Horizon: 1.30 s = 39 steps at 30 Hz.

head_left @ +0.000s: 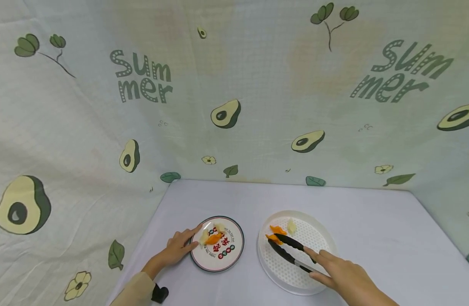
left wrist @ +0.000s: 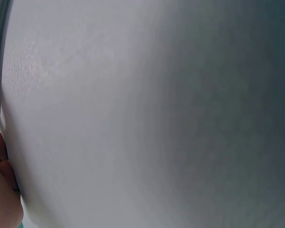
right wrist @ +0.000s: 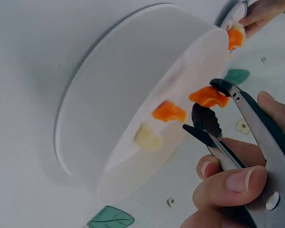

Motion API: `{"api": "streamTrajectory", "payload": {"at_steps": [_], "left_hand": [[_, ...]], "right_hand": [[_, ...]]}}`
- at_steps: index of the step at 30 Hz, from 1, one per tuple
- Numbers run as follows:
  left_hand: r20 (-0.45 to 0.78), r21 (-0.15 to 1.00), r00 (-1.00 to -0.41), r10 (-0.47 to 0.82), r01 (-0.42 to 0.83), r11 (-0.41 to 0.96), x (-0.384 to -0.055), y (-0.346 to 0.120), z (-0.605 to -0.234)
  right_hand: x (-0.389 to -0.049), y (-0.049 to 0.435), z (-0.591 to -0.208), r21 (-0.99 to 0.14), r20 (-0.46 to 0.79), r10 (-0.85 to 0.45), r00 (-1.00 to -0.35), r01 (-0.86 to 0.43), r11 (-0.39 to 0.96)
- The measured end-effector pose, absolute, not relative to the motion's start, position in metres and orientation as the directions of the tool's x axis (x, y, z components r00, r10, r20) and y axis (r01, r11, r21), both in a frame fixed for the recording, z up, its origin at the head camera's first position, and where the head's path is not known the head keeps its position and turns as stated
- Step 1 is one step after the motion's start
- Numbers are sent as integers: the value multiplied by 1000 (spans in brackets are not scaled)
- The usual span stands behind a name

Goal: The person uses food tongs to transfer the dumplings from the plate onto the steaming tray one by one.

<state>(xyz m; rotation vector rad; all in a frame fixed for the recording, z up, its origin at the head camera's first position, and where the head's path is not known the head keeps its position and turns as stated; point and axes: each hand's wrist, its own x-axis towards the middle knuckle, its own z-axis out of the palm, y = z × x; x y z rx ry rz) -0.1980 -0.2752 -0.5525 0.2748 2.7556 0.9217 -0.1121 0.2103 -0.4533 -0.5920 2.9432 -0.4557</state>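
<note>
My right hand grips black-and-silver tongs over a round white tray with a dotted bottom. The tongs' jaws stand apart, one black tip right at a wavy-edged orange dumpling-like piece. A second orange piece and a pale yellow piece lie beside it in the tray. My left hand rests at the left rim of a white plate with red characters, thumb and forefinger extended onto its edge. On the plate sit an orange piece and pale pieces.
Both dishes stand on a white table, the tray to the right of the plate. A cloth printed with avocados hangs behind and at the sides. A small black object shows beside the left sleeve.
</note>
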Motion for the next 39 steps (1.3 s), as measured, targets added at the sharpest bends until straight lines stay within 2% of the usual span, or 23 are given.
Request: {"api": "streamTrajectory", "payload": {"at_steps": [7, 13, 20, 27, 33, 39], "left_hand": [[-137, 601, -957, 258, 127, 789, -197, -275, -551], [-148, 592, -955, 256, 122, 797, -197, -274, -553], [-151, 603, -955, 254, 114, 790, -197, -274, -553], [-145, 605, -956, 254, 117, 787, -197, -273, -551], [-132, 607, -956, 262, 131, 784, -196, -274, -551], [-134, 611, -957, 257, 124, 782, -197, -275, -553]], "right_hand": [[-114, 213, -467, -253, -29, -357, -934, -338, 906], [-117, 211, -477, -293, -49, -355, -933, -327, 899], [-116, 209, -482, -288, -20, -373, -928, -352, 890], [-116, 209, -480, -274, -5, -375, -927, -359, 892], [-115, 209, -471, -310, -8, -354, -935, -335, 890], [-115, 204, -458, -314, 82, -364, -928, -371, 874]]}}
